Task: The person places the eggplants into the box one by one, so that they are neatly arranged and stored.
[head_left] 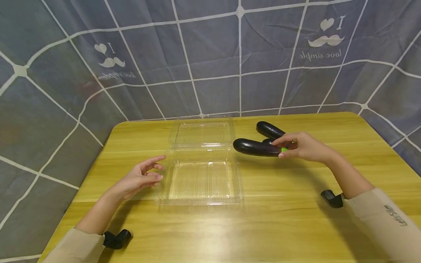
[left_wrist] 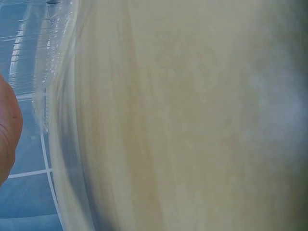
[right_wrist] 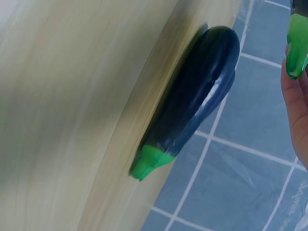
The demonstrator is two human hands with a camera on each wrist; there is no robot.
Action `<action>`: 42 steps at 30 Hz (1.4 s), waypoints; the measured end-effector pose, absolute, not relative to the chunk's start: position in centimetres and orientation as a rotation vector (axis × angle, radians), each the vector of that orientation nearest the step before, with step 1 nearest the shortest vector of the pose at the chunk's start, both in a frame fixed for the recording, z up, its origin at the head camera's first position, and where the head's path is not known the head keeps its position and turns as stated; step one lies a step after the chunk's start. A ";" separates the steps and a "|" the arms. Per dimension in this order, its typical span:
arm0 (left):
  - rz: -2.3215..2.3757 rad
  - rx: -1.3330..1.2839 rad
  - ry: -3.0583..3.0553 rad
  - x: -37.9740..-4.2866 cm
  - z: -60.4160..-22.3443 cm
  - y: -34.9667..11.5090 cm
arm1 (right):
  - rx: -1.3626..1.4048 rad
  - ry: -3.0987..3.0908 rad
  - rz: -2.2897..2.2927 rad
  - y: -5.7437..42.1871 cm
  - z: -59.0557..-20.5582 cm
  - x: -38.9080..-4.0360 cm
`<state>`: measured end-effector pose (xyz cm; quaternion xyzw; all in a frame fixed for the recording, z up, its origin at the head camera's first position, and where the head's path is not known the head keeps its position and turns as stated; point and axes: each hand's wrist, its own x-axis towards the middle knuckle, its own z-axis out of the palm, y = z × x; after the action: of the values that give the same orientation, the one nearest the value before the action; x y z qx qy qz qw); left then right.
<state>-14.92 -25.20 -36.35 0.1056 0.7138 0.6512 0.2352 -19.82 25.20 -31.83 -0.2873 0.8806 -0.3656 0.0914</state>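
Note:
My right hand (head_left: 304,148) pinches a dark purple eggplant (head_left: 251,147) close to its green stem end, with the blunt end pointing left. The right wrist view catches that green cap (right_wrist: 297,41) against the fingers at the right edge. Behind it, another eggplant (head_left: 269,128) lies on the table, and a further dark rounded end (head_left: 268,141) shows between the two. A lying eggplant (right_wrist: 197,96) with a green cap fills the middle of the right wrist view. My left hand (head_left: 136,179) holds nothing, fingers loosely bent beside the left edge of a clear plastic box (head_left: 200,201).
The box's hinged lid (head_left: 232,131) is folded back toward the wall. The wooden table (head_left: 279,226) ends at a grey curtain (head_left: 217,47) with white lines. Dark wrist cameras (head_left: 117,239) hang under both sleeves.

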 end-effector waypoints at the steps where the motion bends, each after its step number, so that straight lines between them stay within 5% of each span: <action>1: 1.789 0.289 1.959 -14.9 -36.4 -25.2 | -0.869 2.618 -1.082 25.0 -31.9 -19.9; 42: 1.774 0.292 1.968 -14.9 -36.2 -25.2 | -1.128 2.522 -1.063 16.0 -31.7 -21.8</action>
<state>-14.85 -25.18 -36.17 0.1063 0.7175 0.6468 0.2358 -21.83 16.04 -31.75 -0.3794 0.8485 -0.3577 0.0905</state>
